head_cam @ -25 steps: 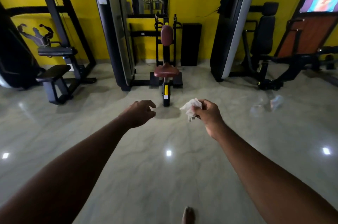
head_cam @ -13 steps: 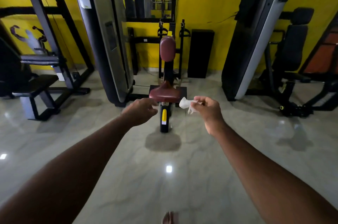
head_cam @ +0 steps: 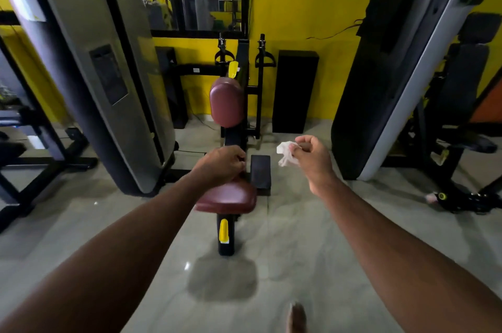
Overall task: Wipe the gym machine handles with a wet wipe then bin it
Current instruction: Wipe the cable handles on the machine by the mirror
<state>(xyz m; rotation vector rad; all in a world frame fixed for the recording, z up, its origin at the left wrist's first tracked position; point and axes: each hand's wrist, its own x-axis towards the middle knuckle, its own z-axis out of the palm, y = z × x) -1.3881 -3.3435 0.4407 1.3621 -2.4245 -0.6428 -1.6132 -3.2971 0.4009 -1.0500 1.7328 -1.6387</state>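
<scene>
One crumpled wet wipe (head_cam: 285, 154) pinched at right hand (head_cam: 312, 161) fingertips; left hand (head_cam: 221, 165) loosely curled.

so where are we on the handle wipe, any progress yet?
Early. Done: the wet wipe is out and pinched in the right hand. In hand: the person stands at the machine with the maroon seat; the left hand, loosely curled and empty, hovers above it. Left: both black handles hang untouched near the yellow wall, so all the wiping, then binning. No bin is in view.
</scene>
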